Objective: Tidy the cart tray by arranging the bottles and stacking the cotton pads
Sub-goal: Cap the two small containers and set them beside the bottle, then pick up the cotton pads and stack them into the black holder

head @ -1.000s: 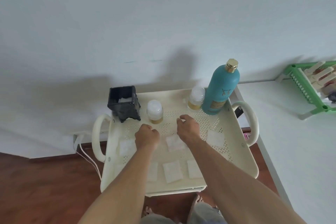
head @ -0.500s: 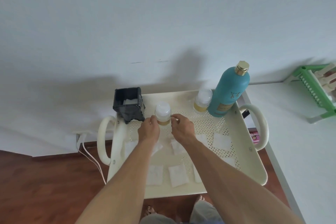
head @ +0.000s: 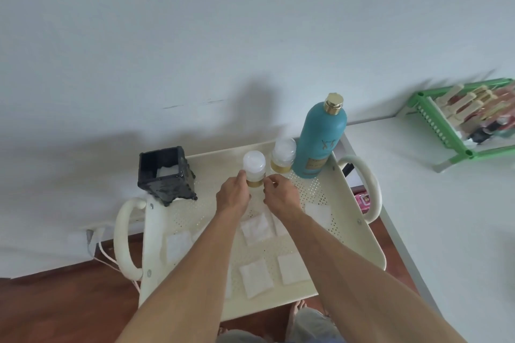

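Note:
A cream perforated cart tray holds the items. My left hand and my right hand both grip a small white-capped bottle with a gold band, held upright near the tray's back. Just to its right stands a second small white-capped bottle, and beside that a tall teal bottle with a gold cap. Several square white cotton pads lie scattered on the tray floor, such as one pad under my wrists and another pad near the front.
A black square holder with white pads inside sits on the tray's back left corner. The tray has looped handles on both sides. A white table stands to the right with a green rack. White cables hang at the left above a wooden floor.
Both hands went from the tray floor to the small bottle, took hold of it, and moved it right, close beside the second small bottle.

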